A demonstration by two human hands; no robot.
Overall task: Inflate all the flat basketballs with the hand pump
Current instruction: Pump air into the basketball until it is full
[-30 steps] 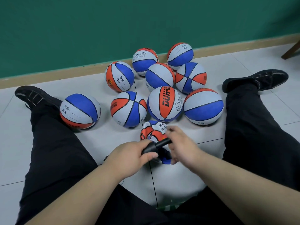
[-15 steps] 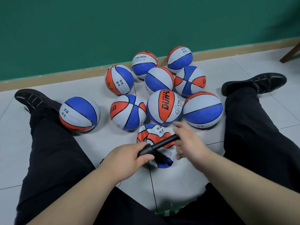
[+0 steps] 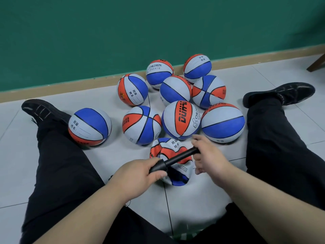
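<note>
A crumpled flat basketball [image 3: 165, 150], red, white and blue, lies on the floor between my legs. Across it runs a black hand pump [image 3: 175, 160], drawn out long. My left hand [image 3: 139, 175] grips the pump's thicker lower end. My right hand [image 3: 209, 155] holds its upper end, with the fingers curled around it. Several round, full basketballs sit beyond the flat one, such as the one marked DUHU [image 3: 181, 119] and one off to the left [image 3: 89, 126].
My legs in black trousers spread to both sides, with black shoes [image 3: 42, 110] [image 3: 281, 93] at their ends. A green wall with a wooden skirting [image 3: 70, 87] stands behind the balls. A dark furniture leg [image 3: 316, 64] shows at the far right.
My hands have drawn apart, and the pump is stretched out longer than before. The view has tilted down slightly.
</note>
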